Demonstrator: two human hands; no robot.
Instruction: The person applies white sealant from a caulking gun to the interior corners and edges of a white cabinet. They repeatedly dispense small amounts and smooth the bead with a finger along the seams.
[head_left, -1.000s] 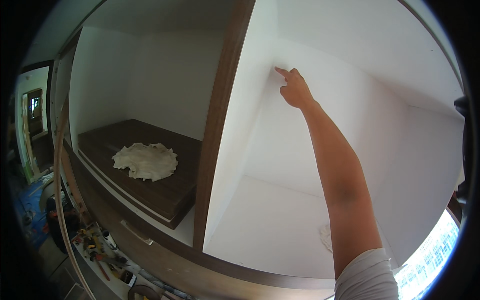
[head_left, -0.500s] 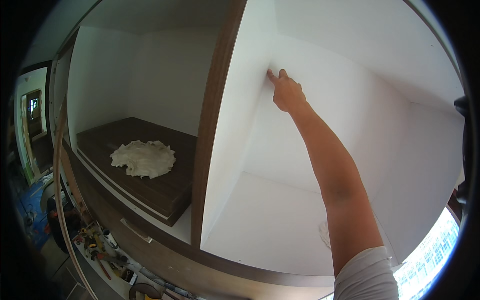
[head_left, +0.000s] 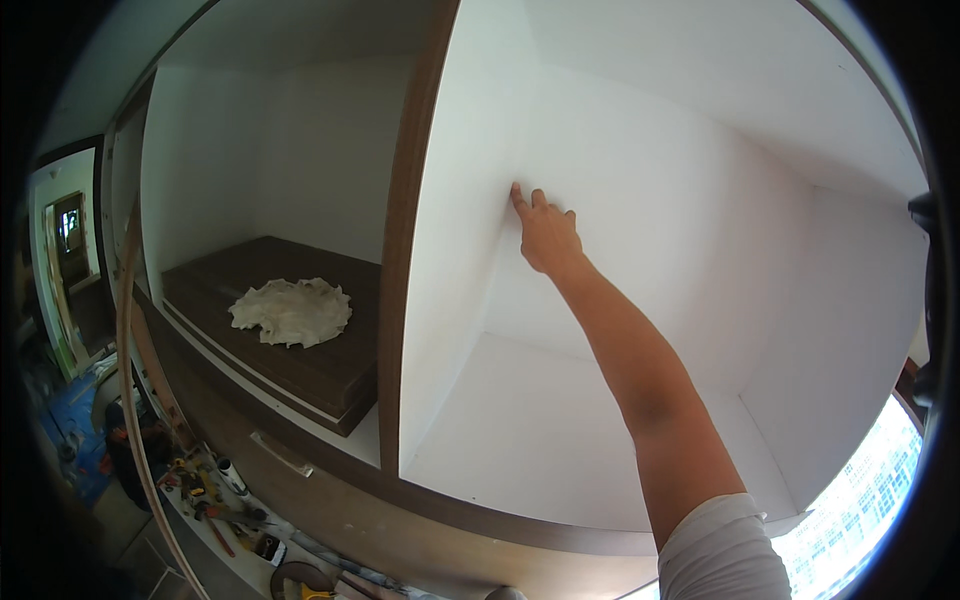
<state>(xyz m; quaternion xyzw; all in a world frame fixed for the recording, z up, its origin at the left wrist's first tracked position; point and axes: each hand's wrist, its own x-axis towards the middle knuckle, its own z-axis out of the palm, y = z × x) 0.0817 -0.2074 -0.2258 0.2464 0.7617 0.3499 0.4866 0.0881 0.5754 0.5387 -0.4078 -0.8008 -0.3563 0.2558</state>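
My right hand [head_left: 548, 235] reaches up into a white cabinet compartment [head_left: 640, 150], its bare forearm rising from the lower right. The index finger is stretched out, its tip at the vertical corner where the left side panel [head_left: 465, 170] meets the back panel. The other fingers are apart and partly bent, resting on or close to the back panel. Nothing shows in this hand. My left hand is out of view. A crumpled off-white cloth [head_left: 293, 312] lies in the neighbouring compartment on the left, on stacked dark brown boards [head_left: 215, 268].
A brown wooden upright [head_left: 408, 240] divides the compartments. Along the cabinet's front runs a brown lower edge [head_left: 540, 528]. Tools and loose items [head_left: 205, 490] lie on a surface below left, near a thin bent strip [head_left: 128, 380]. Blue-and-white mosaic tiling [head_left: 860, 510] shows at lower right.
My right hand has slid down along the inner corner. The view has shifted a little, and the pale patch beside my forearm is no longer seen.
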